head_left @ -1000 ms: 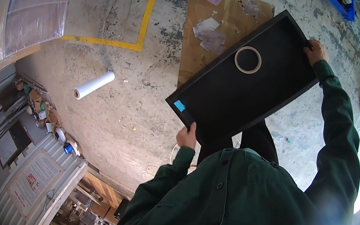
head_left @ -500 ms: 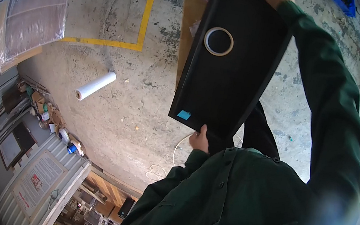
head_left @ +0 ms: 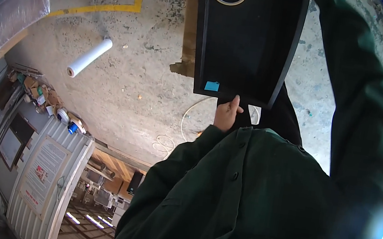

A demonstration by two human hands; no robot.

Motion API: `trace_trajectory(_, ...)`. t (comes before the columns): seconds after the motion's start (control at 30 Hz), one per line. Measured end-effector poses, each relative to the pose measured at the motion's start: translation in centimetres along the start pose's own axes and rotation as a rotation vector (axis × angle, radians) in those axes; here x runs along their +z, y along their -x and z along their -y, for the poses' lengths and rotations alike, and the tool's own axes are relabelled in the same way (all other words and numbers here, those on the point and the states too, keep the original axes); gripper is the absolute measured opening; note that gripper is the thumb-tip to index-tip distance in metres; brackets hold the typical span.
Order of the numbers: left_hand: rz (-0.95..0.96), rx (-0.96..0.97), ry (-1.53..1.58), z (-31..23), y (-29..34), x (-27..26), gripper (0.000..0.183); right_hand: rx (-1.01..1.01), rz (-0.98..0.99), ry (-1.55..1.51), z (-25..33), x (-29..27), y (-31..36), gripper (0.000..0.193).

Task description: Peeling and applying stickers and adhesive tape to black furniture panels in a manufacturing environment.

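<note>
A long, shallow black tray-like box (head_left: 257,45) with raised sides stretches away from me, its far end cut off by the top of the view. My left hand (head_left: 226,115) grips its near edge, the thumb up against the rim and some fingers hidden below. Inside the box lie a pale roll of tape (head_left: 228,3) toward the far left and a small blue piece (head_left: 212,86) in the near left corner. My right arm (head_left: 354,59) reaches forward along the box's right side, and its hand is beyond the upper edge of the view.
Brown cardboard (head_left: 189,45) lies on the concrete floor left of the box. Farther left are a white roll of film (head_left: 90,57), a yellow floor line (head_left: 94,8) and a film-wrapped stack (head_left: 23,3). A thin pale hose (head_left: 183,120) loops near my left sleeve.
The box now extends farther past the top of the view, and its near end appears higher. My right hand has left the view; my left hand stays on the near edge.
</note>
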State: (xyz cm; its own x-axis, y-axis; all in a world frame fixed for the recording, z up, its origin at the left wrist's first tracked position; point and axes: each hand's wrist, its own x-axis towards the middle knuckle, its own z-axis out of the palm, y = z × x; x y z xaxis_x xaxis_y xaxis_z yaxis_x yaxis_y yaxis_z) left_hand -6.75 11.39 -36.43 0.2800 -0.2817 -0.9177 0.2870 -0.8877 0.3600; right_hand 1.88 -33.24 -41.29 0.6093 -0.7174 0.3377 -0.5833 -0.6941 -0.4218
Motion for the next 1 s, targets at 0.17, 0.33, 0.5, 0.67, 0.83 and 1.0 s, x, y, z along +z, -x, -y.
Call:
trace_trajectory(0.17, -0.684, 0.535, -0.208, -4.8, -1.7, -6.5, 0.027, 0.500, 0.727, -0.635, 4.6, -4.2, 13.6, 0.021)
trace_trajectory(0.33, -0.972, 0.662, -0.548, -9.6, -9.2, -10.4, 0.042, 0.845, 1.023, -0.675, 13.2, -4.8, 26.0, 0.023)
trace_trajectory(0.5, -0.922, 0.471, -0.524, -10.1, -11.6, -8.7, 0.041, 0.493, 1.179, -0.491, 17.4, -3.4, 30.2, 0.019)
trace_trajectory(0.67, -0.940, 0.495, -0.527, -9.2, -13.0, -7.9, 0.043, 0.596, 1.280, -0.320, 18.0, -2.7, 30.5, 0.028)
trace_trajectory(0.83, -0.899, 0.546, -0.534, -9.6, -13.0, -8.6, 0.041, 0.285, 1.251, -0.513, 16.7, -4.8, 29.5, 0.028)
trace_trajectory(1.0, -0.889, 0.501, -0.513, -10.3, -12.3, -8.6, 0.043, 0.167, 1.130, -0.448, 17.2, -6.5, 29.5, 0.023)
